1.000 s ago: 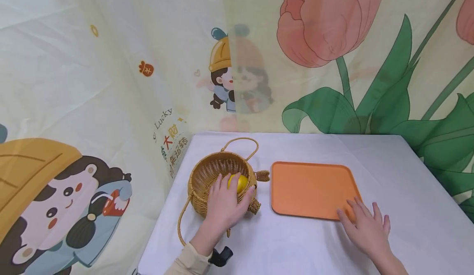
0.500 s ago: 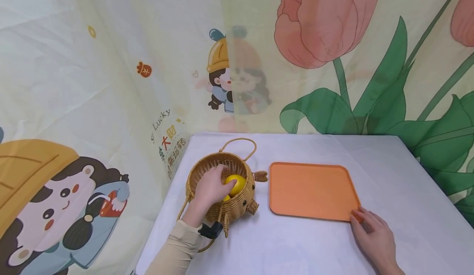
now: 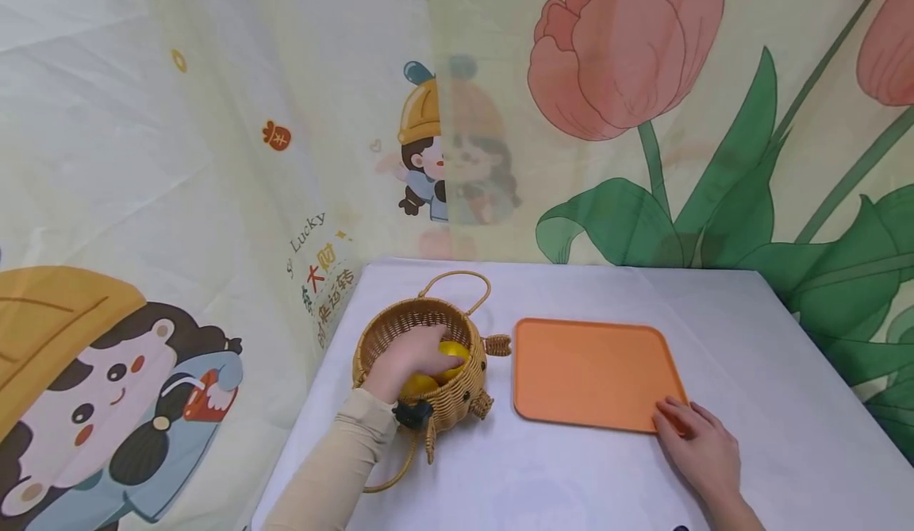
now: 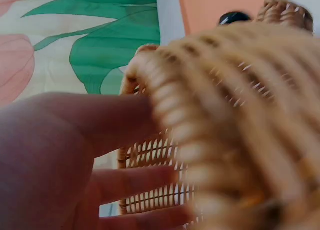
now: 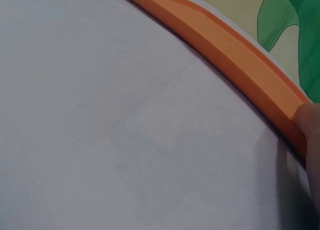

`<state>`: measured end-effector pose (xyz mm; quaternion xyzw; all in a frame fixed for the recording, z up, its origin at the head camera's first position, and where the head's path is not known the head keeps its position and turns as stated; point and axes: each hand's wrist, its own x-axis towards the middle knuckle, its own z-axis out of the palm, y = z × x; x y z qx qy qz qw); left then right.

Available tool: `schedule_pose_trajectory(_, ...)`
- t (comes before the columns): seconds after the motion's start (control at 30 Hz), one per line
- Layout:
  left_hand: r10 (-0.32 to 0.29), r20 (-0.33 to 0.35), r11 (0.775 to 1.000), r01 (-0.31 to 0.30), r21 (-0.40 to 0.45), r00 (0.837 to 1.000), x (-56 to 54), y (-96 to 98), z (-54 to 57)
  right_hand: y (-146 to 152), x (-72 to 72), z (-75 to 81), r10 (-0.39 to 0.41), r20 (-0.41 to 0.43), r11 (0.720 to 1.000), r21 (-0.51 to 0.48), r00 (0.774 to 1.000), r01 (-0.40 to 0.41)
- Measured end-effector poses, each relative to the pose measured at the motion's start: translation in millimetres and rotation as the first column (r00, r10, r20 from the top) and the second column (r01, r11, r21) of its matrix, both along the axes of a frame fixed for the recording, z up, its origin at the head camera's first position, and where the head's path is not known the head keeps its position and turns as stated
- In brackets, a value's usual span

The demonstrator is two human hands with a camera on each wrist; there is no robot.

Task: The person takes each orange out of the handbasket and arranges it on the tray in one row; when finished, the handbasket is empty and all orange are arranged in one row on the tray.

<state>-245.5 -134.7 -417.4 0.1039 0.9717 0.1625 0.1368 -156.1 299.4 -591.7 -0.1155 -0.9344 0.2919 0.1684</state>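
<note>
In the head view my left hand (image 3: 410, 354) reaches down into a round wicker basket (image 3: 371, 348) with animal-like ears and snout. Its thumb and fingers close round a yellow fruit, likely a lemon (image 3: 454, 350); the fingertips are hidden. A second yellow fruit (image 3: 420, 385) lies beside it, partly under the hand. The left wrist view shows the hand (image 4: 55, 140) over the wicker rim (image 4: 177, 120), thumb and fingers inside. My right hand (image 3: 703, 448) pinches the near right corner of a flat orange tray (image 3: 593, 372); its thumb (image 5: 307, 121) lies on the rim.
The basket has two loop handles, one rear handle (image 3: 460, 275) and one drooping to the front left. A white cloth (image 3: 557, 467) covers the table. Printed curtains (image 3: 485, 23) hang behind and to the left. A small dark object (image 3: 681, 528) shows at the bottom edge.
My left hand has pulled back, then gone deeper into the basket round the lemon, uncovering the second fruit. My right hand has gone from spread fingers over the tray corner to gripping it.
</note>
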Motion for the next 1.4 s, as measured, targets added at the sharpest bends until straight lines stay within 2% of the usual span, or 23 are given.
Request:
schedule_pose_trajectory(0.2,-0.050,0.075,0.998,0.052,-0.036,0.996,-14.2,1.2,16.5,-0.3,-5.6,3.6,-0.028,0.046,0.999,-0.032,0.999,0.030)
schedule_pose_trajectory(0.37,-0.051,0.123,0.998,0.055,-0.036,0.991,-28.3,-0.5,18.0,-1.6,-10.4,5.3,-0.018,0.091,0.999,-0.049,0.996,0.023)
schedule_pose_trajectory(0.63,-0.077,0.224,0.996,0.083,-0.021,0.971,-44.4,-4.8,0.8,-1.4,-9.7,5.6,-0.021,0.121,0.998,-0.064,0.992,0.028)
schedule_pose_trajectory(0.87,-0.041,0.297,0.999,0.032,0.035,0.954,-49.0,-8.7,-9.3,0.2,-7.6,1.8,-0.009,0.081,0.998,-0.060,0.997,0.013)
schedule_pose_trajectory(1.03,-0.033,0.310,0.997,0.011,0.071,0.950,-51.3,-7.5,-18.3,-0.4,-10.4,0.5,-0.003,0.061,0.998,-0.059,0.998,0.007)
schedule_pose_trajectory(1.27,-0.039,0.296,0.998,0.023,0.057,0.954,-51.0,-1.7,-32.7,-1.9,-11.4,0.2,-0.020,0.079,0.998,-0.060,0.997,0.024)
schedule_pose_trajectory(1.37,-0.010,0.321,0.998,-0.011,0.063,0.947,-50.5,0.9,-36.3,-1.9,-11.2,0.9,-0.015,0.075,0.998,-0.063,0.997,0.020)
schedule_pose_trajectory(1.4,0.002,0.316,0.999,-0.016,0.042,0.949,-50.6,1.6,-36.9,-1.9,-11.3,0.8,-0.015,0.073,0.998,-0.065,0.997,0.020)
